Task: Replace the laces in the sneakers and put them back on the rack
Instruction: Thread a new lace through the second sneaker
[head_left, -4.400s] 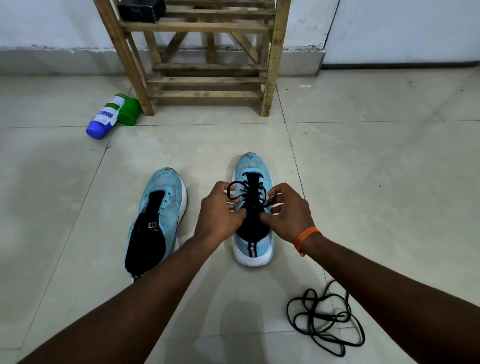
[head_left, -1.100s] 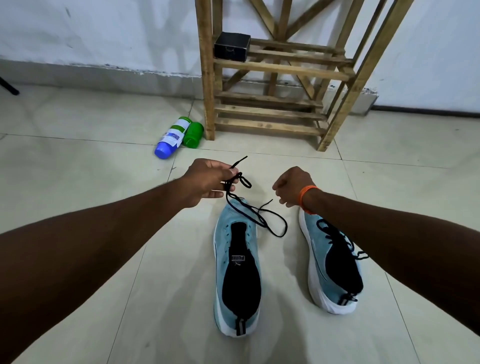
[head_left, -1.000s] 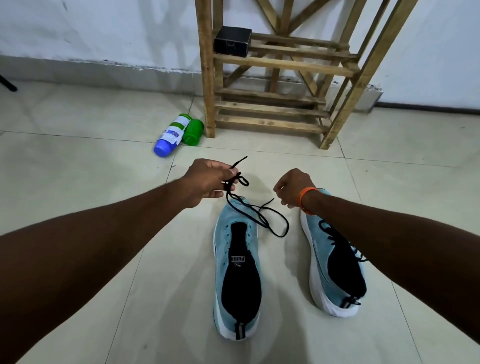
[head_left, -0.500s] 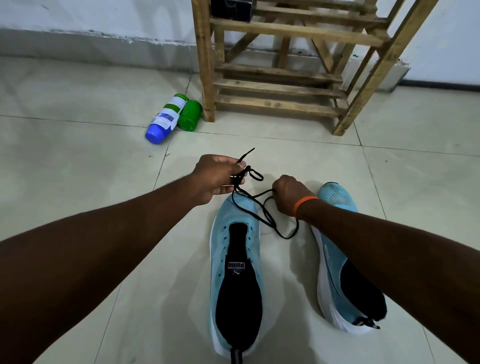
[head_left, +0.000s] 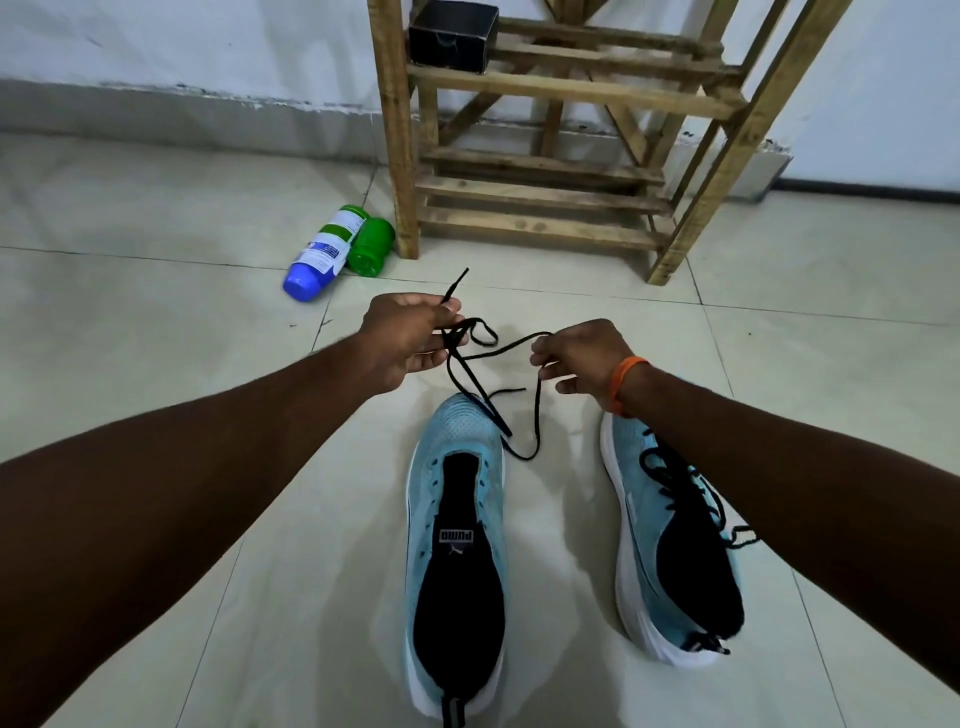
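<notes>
A thin black lace (head_left: 488, 358) hangs in loose loops above the unlaced blue sneaker (head_left: 457, 545) on the floor (head_left: 156, 338). The left hand (head_left: 410, 338) pinches one end, the right hand (head_left: 582, 356) pinches the other. The laced sneaker (head_left: 670, 545) lies just right.

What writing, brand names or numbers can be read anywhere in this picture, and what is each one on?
"PUMA": on a small tag on the black inside of the unlaced sneaker, seen upside down.
Label on the bottle lying on the floor: there is print, but it is too small and blurred to read.
Black box on the rack: no text can be made out.
</notes>
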